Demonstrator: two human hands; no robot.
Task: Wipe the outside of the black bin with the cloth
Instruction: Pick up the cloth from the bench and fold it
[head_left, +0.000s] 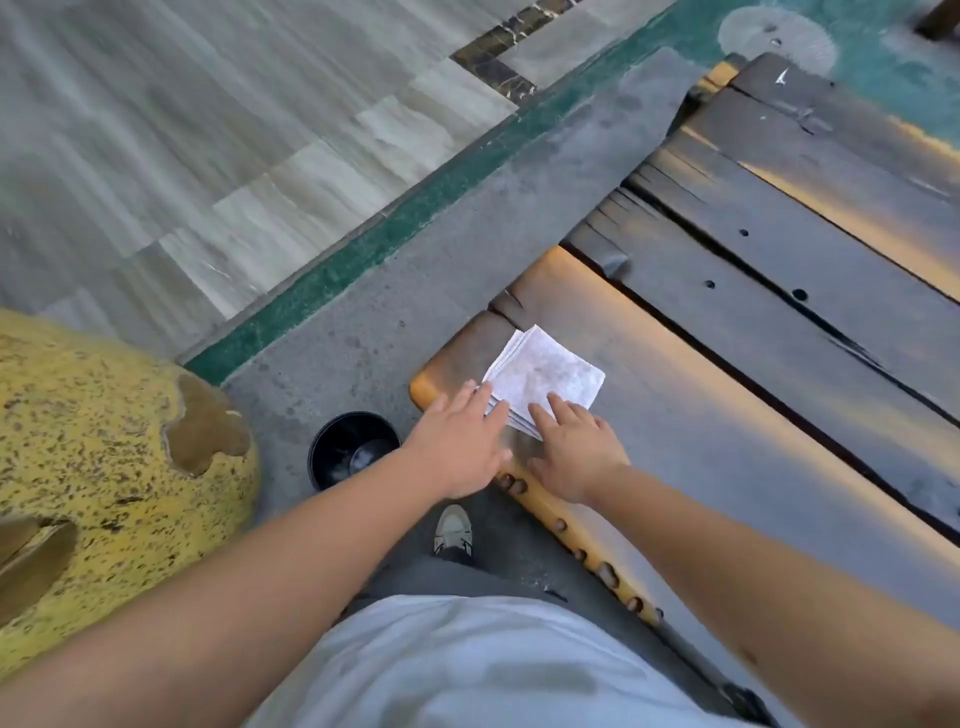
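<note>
1. Left hand (460, 441) and right hand (571, 447): both grips released, fingers flat on near edge of folded cloth (545, 376), lying on table (701, 415).
2. Black bin (353, 449): upright on floor, left of table.
3. Wiping not yet begun; everything left.

Bare forearms, a white shirt (467, 665), grey trousers (431, 577), a pale shoe (453, 530).

Weathered wooden bench (779, 322) on grey concrete (363, 332), green strip (415, 208), pale tiles (182, 130), speckled yellow boulder (93, 441).
</note>
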